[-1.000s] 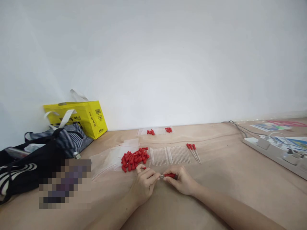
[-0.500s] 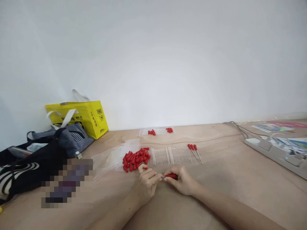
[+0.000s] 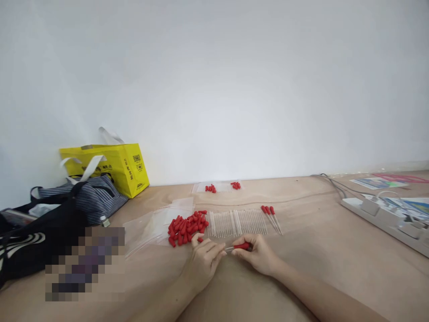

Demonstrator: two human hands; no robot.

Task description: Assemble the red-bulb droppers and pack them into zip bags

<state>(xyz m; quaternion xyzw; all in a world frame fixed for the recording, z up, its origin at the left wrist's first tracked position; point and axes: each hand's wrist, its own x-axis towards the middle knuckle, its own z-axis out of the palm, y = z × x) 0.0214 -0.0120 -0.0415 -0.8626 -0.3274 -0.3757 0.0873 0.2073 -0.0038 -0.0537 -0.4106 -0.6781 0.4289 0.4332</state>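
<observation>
My left hand (image 3: 206, 259) pinches a thin clear glass dropper tube (image 3: 229, 249) between thumb and forefinger. My right hand (image 3: 258, 254) closes around a red rubber bulb (image 3: 241, 246), and the tube's end meets the bulb's mouth; how deep it sits is hidden. A loose pile of red bulbs (image 3: 183, 228) lies just beyond my left hand, one bulb showing by its raised finger. Ahead of both hands is a row of clear glass tubes (image 3: 234, 222) laid side by side. To its right rest 3 droppers (image 3: 273, 219) fitted with red bulbs.
Clear plastic bags (image 3: 149, 228) lie left of the pile. Farther back, another bag (image 3: 221, 187) has red bulbs and tubes. A yellow bag (image 3: 136, 172), a striped bag (image 3: 103, 197) and a black bag (image 3: 43, 250) stand left. At right sits a power strip (image 3: 385, 219) with cables.
My hands have drawn slightly apart, so more of the glass tube shows between them. The view has shifted a little; the laid-out parts look unchanged.
</observation>
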